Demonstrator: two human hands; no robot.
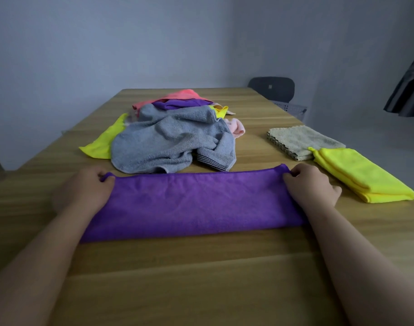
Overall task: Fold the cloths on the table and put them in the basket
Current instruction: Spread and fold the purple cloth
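Wooden table point(201, 278) bears a purple cloth point(196, 203), left hand point(83, 191) and right hand point(312, 187) each with grip pinching a far corner.

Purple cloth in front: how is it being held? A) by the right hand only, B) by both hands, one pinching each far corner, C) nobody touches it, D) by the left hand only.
B: the left hand and the right hand each pinch a far corner of the front purple cloth, which lies on the table.

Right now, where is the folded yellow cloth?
In the head view, the folded yellow cloth lies at the right of the table, just right of the right hand and nearer than the folded beige cloth.
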